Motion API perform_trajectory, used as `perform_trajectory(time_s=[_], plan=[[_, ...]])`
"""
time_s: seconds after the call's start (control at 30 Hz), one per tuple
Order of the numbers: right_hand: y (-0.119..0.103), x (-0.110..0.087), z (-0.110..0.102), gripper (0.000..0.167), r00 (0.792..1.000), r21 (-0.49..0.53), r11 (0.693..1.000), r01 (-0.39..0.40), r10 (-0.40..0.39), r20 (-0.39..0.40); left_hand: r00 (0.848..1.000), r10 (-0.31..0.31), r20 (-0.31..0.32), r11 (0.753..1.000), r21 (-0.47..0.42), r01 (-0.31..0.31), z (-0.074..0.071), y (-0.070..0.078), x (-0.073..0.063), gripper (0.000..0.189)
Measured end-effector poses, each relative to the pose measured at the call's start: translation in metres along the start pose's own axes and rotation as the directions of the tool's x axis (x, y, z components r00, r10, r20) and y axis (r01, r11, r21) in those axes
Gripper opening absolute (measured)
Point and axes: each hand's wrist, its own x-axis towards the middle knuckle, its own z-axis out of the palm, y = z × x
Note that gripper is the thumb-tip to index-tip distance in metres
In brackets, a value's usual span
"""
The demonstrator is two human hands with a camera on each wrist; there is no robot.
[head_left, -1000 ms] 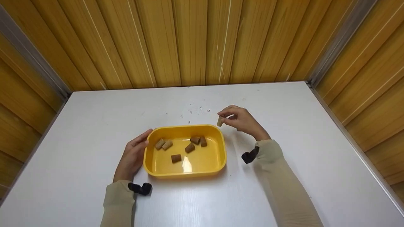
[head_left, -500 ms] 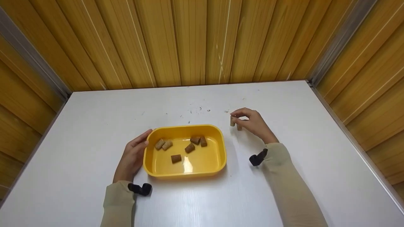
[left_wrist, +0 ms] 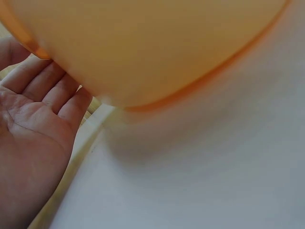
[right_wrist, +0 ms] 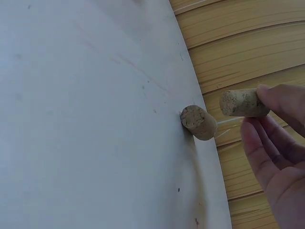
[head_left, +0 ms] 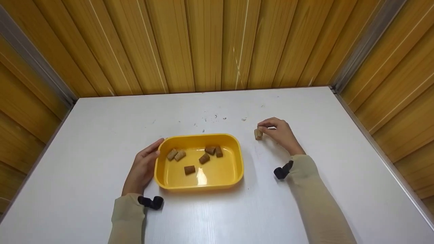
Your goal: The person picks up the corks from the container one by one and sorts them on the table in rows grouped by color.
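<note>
Over the last second the right hand point(head_left: 278, 135) has moved farther from the yellow tray point(head_left: 220, 173), toward two o'clock, its grip pinching a cork point(right_wrist: 244, 102) just beside a second cork point(right_wrist: 199, 124) that seems to rest on the desk point(right_wrist: 95, 152); the left hand point(head_left: 144, 166) stays at nine o'clock, fingers straight against the tray, six corks point(head_left: 204, 158) inside

No text, label, brand, number or sign can be read in any view.
</note>
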Motion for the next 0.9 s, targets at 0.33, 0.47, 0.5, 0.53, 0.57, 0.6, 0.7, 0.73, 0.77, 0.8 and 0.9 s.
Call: perform_trajectory(time_s=[0.33,0.47,0.5,0.53,0.57,0.6,0.7,0.73,0.77,0.8,0.9], plan=[[0.011,0.001,-0.003,0.027,0.997,-0.049,0.997,-0.066,0.063,-0.052,1.0,0.01,-0.003,1.0,0.003,-0.01,0.001,0.0,0.001,0.053],[0.013,0.0,-0.002,0.028,0.992,-0.046,0.991,-0.127,0.125,-0.028,1.0,0.011,0.005,1.0,-0.016,-0.011,0.0,-0.001,0.0,0.053],[0.013,0.0,-0.002,0.029,0.99,-0.043,0.989,-0.138,0.138,-0.022,1.0,0.011,0.007,1.0,-0.021,-0.01,0.0,-0.001,0.0,0.053],[0.013,0.0,-0.002,0.029,0.989,-0.042,0.988,-0.147,0.146,-0.015,1.0,0.011,0.012,1.0,-0.02,-0.011,0.0,-0.001,0.0,0.053],[0.014,0.0,-0.001,0.029,0.988,-0.038,0.987,-0.155,0.155,-0.011,1.0,0.012,0.016,1.0,-0.017,-0.012,0.0,-0.001,0.0,0.053],[0.014,0.0,-0.001,0.029,0.988,-0.041,0.987,-0.156,0.156,-0.007,1.0,0.011,0.018,1.0,-0.016,-0.011,0.0,-0.001,0.0,0.054],[0.015,0.001,0.0,0.029,0.988,-0.047,0.987,-0.156,0.156,-0.004,1.0,0.006,0.016,1.0,-0.015,-0.006,0.001,0.0,0.0,0.054],[0.015,0.001,0.0,0.029,0.988,-0.049,0.986,-0.156,0.156,-0.002,1.0,0.005,0.016,1.0,-0.011,-0.004,0.001,0.0,0.0,0.054],[0.015,0.001,0.0,0.029,0.987,-0.05,0.986,-0.16,0.16,0.001,1.0,0.003,0.013,1.0,-0.013,-0.003,0.001,0.0,0.0,0.054],[0.015,0.001,0.0,0.029,0.987,-0.052,0.985,-0.163,0.164,0.005,1.0,0.001,0.011,1.0,-0.016,-0.001,0.002,0.0,0.0,0.054],[0.016,0.001,0.0,0.03,0.986,-0.057,0.984,-0.167,0.168,0.018,1.0,0.001,0.009,1.0,-0.019,-0.001,0.002,0.0,-0.001,0.053]])
